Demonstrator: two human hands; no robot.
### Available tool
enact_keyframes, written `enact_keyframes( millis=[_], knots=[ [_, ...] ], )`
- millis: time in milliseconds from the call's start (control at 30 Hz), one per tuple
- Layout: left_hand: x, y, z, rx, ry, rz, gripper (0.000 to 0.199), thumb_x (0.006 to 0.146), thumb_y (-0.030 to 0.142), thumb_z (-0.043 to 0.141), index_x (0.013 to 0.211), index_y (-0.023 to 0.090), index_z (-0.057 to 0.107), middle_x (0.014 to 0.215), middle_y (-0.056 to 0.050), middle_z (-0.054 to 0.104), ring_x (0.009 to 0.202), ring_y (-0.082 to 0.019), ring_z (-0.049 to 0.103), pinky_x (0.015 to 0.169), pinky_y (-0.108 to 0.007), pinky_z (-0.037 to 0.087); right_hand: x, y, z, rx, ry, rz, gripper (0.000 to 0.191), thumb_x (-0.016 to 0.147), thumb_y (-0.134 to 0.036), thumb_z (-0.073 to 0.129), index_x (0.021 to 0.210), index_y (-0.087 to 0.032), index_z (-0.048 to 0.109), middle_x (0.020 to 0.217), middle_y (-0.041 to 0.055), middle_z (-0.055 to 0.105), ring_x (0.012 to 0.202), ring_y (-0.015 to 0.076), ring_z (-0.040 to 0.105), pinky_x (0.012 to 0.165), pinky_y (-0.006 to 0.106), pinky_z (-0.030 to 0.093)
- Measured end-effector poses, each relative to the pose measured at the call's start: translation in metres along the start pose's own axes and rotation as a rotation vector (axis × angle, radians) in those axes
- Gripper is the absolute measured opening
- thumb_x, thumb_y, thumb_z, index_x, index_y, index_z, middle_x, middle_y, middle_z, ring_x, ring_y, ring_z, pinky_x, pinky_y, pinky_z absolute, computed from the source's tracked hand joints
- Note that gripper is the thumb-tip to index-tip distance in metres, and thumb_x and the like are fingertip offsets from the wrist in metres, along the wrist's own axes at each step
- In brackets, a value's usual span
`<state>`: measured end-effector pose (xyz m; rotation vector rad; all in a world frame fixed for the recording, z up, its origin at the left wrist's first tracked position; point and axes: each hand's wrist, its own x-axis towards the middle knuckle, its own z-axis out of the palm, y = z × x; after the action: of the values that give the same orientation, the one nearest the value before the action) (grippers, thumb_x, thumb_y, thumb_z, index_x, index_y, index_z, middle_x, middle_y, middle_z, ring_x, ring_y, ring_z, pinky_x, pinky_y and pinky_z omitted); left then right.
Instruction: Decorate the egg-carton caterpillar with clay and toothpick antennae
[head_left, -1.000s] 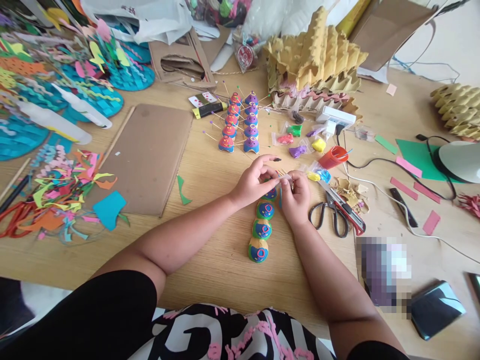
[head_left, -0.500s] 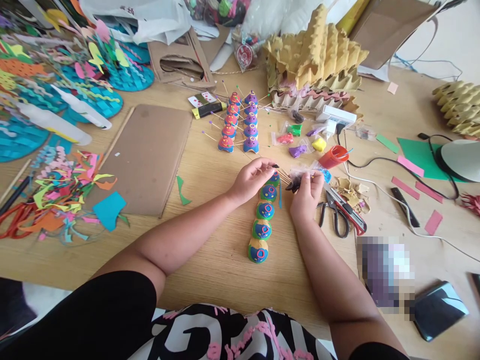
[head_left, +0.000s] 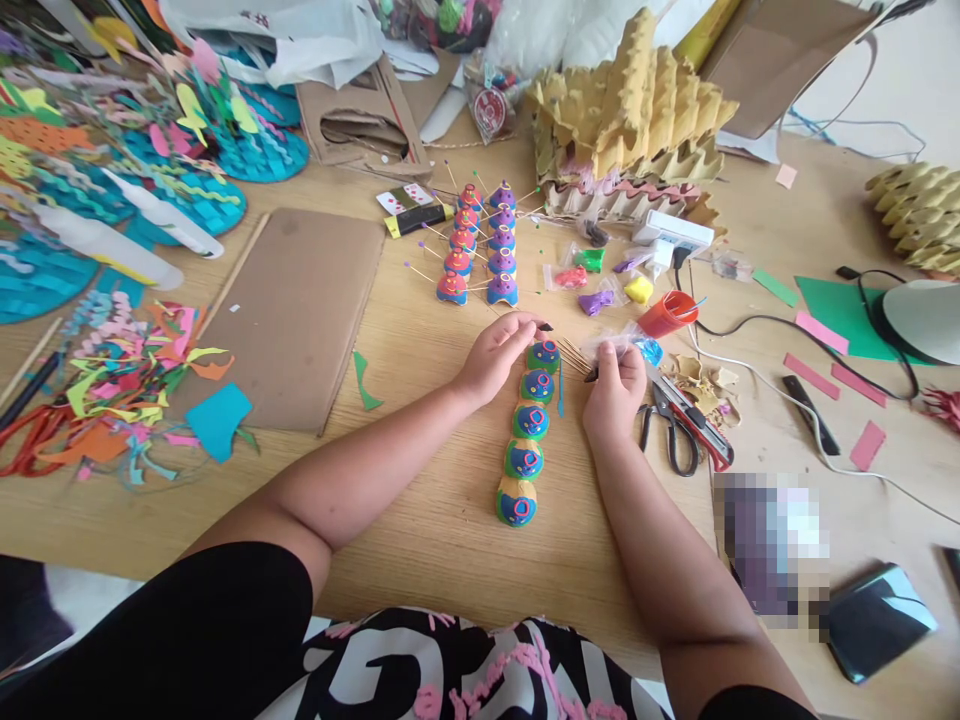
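Head | left hand (head_left: 495, 358) pinches black piece (head_left: 546, 327) | right hand (head_left: 615, 388) pinches bag (head_left: 616, 338)

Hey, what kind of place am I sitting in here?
Probably a craft workspace, at home or in a classroom: there are scissors, a pile of coloured paper scraps, and a row of painted-looking egg-carton figures on the table.

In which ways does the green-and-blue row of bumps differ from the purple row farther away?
The green-and-blue row has pinkish-red rings on blue patches; the purple row has pale rings on purple domes. The purple row has thin sticks standing out at its side; none is seen fixed in the green-and-blue row. Both have five bumps.
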<state>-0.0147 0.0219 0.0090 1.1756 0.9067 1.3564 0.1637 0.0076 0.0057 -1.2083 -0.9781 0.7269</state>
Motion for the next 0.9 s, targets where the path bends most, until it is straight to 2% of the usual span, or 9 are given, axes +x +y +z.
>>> enact_keyframes(
  millis=[100,233,333,400,500,600,700,800,900],
  knots=[
    [0.0,-0.004,-0.002,0.012,0.005,-0.014,0.052,0.098,0.068,0.055,0.108,0.021,0.077,0.099,-0.005,0.079,0.092,-0.016,0.067,0.082,-0.029,0.052,-0.001,-0.001,-0.001,-0.085,0.029,-0.078,0.044,0.089,-0.055,0.073,0.069,-0.021,0.053,0.074,-0.0044,0.049,0.074,0.0103,0.046,0.073,0.025,0.044],
    [0.001,-0.011,-0.003,0.028,0.009,-0.017,0.058,0.102,0.069,0.044,0.109,0.021,0.077,0.101,-0.006,0.08,0.093,-0.018,0.069,0.082,-0.031,0.052,0.0,-0.001,0.002,0.027,0.061,0.0,0.039,0.087,-0.054,0.075,0.074,-0.02,0.059,0.067,-0.0063,0.052,0.062,0.0074,0.044,0.061,0.022,0.041],
    [0.001,-0.012,-0.003,0.058,0.012,-0.033,0.067,0.103,0.073,0.037,0.11,0.019,0.077,0.102,-0.008,0.081,0.094,-0.019,0.07,0.082,-0.032,0.054,0.002,0.002,0.004,0.13,0.091,0.083,0.035,0.085,-0.054,0.076,0.09,-0.022,0.063,0.066,-0.0083,0.054,0.053,0.0057,0.045,0.053,0.021,0.038],
    [0.002,-0.012,-0.003,0.076,0.0,-0.035,0.072,0.103,0.074,0.033,0.111,0.018,0.078,0.103,-0.009,0.081,0.095,-0.019,0.07,0.082,-0.033,0.054,0.004,0.005,0.004,0.171,0.083,0.101,0.041,0.088,-0.055,0.072,0.116,-0.026,0.062,0.075,-0.007,0.062,0.054,0.0068,0.054,0.052,0.021,0.041],
    [0.001,-0.014,-0.005,0.098,-0.022,-0.038,0.077,0.103,0.075,0.027,0.113,0.019,0.08,0.106,-0.008,0.081,0.098,-0.019,0.069,0.084,-0.033,0.054,0.004,0.01,0.002,0.135,0.024,0.016,0.061,0.097,-0.053,0.06,0.152,-0.038,0.038,0.114,0.0031,0.072,0.084,0.0128,0.074,0.067,0.027,0.055],
    [0.001,-0.016,-0.006,0.108,-0.047,-0.056,0.084,0.103,0.075,0.02,0.114,0.019,0.081,0.113,-0.008,0.082,0.103,-0.021,0.069,0.089,-0.035,0.053,0.002,0.014,-0.002,-0.027,-0.068,-0.19,0.073,0.097,-0.053,0.061,0.161,-0.042,0.027,0.146,0.0105,0.062,0.124,0.0218,0.071,0.092,0.043,0.061],
    [0.0,-0.013,-0.006,0.117,-0.084,-0.053,0.088,0.103,0.076,0.015,0.113,0.02,0.082,0.119,-0.008,0.081,0.108,-0.022,0.068,0.094,-0.037,0.053,-0.003,0.014,-0.006,-0.271,-0.173,-0.418,0.07,0.092,-0.051,0.071,0.155,-0.039,0.043,0.165,0.0116,0.046,0.155,0.0312,0.047,0.117,0.062,0.048],
    [-0.002,-0.005,-0.004,0.163,-0.145,-0.039,0.09,0.102,0.077,0.014,0.11,0.02,0.083,0.122,-0.009,0.079,0.116,-0.024,0.068,0.097,-0.038,0.053,-0.006,0.01,-0.006,-0.46,-0.235,-0.591,0.05,0.09,-0.047,0.074,0.137,-0.035,0.061,0.172,0.0084,0.037,0.163,0.0353,0.034,0.127,0.071,0.032],
    [-0.004,0.002,-0.003,0.193,-0.189,-0.031,0.093,0.102,0.077,0.012,0.109,0.02,0.084,0.124,-0.009,0.078,0.121,-0.026,0.067,0.102,-0.039,0.052,-0.008,0.007,-0.004,-0.543,-0.251,-0.65,0.037,0.092,-0.047,0.073,0.125,-0.032,0.067,0.172,0.0067,0.036,0.164,0.0366,0.03,0.129,0.074,0.025]
  ],
)
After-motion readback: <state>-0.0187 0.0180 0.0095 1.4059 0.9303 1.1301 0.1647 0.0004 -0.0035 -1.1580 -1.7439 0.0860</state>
